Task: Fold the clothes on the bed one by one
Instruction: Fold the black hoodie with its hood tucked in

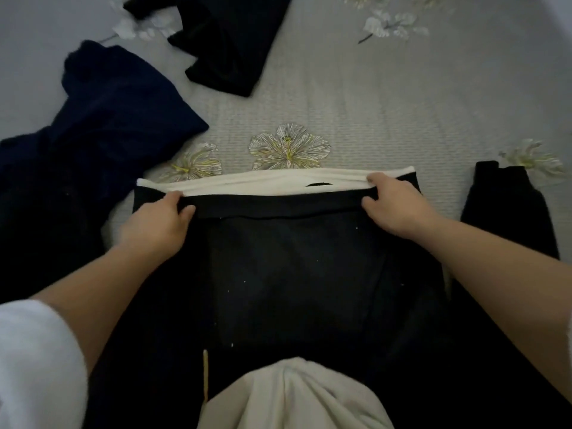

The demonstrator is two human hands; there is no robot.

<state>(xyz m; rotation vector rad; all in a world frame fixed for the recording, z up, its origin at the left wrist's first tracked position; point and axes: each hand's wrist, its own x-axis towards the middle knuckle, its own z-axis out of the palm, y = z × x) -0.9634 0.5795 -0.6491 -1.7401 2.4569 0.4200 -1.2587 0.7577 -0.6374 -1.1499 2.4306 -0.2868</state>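
1. In the lower left corner, a white sleeve (34,360) covers the person's left upper arm.
2. A dark navy garment (102,144) lies crumpled on the left side of the bed.
3. The left hand (158,224) grasps the far hem of the black garment (294,274) near its left end, fingers curled round the band.
4. Farther back, a folded black garment (229,41) lies well apart.
5. The black garment lies spread in the middle of the bed. Its white lining (263,182) shows at the far hem, and a cream hood (294,394) is bunched at the near edge.
6. The right hand (396,209) grasps the same hem near its right end.
7. A black sleeve (507,212) lies at the right on the pale floral bedspread (371,103).
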